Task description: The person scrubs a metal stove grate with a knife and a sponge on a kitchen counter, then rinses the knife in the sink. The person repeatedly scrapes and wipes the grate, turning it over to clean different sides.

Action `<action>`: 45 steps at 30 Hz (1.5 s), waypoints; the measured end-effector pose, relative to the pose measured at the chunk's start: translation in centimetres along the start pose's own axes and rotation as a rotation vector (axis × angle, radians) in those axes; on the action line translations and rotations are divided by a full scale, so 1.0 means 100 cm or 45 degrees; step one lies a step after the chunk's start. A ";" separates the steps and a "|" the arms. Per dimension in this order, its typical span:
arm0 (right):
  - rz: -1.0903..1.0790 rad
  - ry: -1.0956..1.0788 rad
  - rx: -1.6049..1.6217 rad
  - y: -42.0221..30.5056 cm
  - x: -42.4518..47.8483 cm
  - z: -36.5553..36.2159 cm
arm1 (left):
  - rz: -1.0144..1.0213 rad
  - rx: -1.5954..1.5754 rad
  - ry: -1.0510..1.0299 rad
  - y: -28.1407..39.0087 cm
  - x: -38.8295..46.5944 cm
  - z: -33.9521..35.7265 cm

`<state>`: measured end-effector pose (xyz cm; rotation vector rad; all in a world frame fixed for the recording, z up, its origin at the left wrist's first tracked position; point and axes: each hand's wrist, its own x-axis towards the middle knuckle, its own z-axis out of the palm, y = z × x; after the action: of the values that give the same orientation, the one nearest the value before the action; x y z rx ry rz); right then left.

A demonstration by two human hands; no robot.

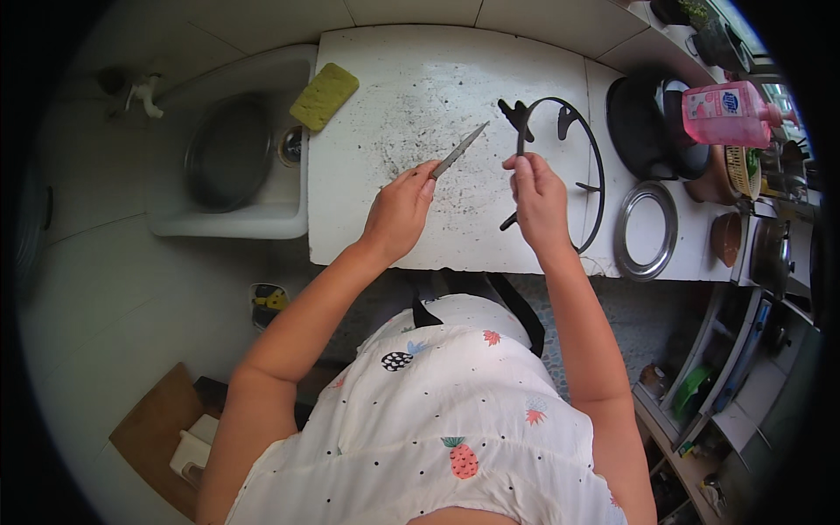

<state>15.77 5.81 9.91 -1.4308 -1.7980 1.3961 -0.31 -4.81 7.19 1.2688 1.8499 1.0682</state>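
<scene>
In my left hand (pixel 400 213) is a small knife (pixel 461 150), its blade pointing up and to the right over the counter. My right hand (pixel 539 197) grips the left side of a round black metal pan support (pixel 598 157) from a gas stove, with prongs around its ring. A gap separates the knife tip from the ring. Dark crumbs and flakes of residue (pixel 420 141) are scattered over the white countertop (pixel 367 236) beneath both hands. The knife's handle is mostly hidden inside my left fist.
To the left, a sink (pixel 230 226) holds a dark basin (pixel 230 154) below a tap (pixel 146 95). A green sponge (pixel 325 97) lies by the sink's edge. On the right are a metal ring (pixel 646 231), a black pot (pixel 643 131), a pink soap bottle (pixel 725 115) and a brown bowl (pixel 726 239).
</scene>
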 end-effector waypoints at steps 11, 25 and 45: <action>0.157 0.073 0.344 -0.060 -0.011 -0.075 | 0.579 0.468 0.013 0.047 0.071 0.011; 0.222 0.012 0.579 -0.063 -0.006 -0.097 | 0.707 0.667 0.003 0.063 0.084 0.023; 0.230 -0.018 0.831 -0.057 -0.007 -0.111 | 0.392 0.607 -0.156 0.089 0.077 0.026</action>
<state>22.58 10.18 19.52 -1.2340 -1.0682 1.8571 3.14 4.91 13.41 1.8988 1.9193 0.6912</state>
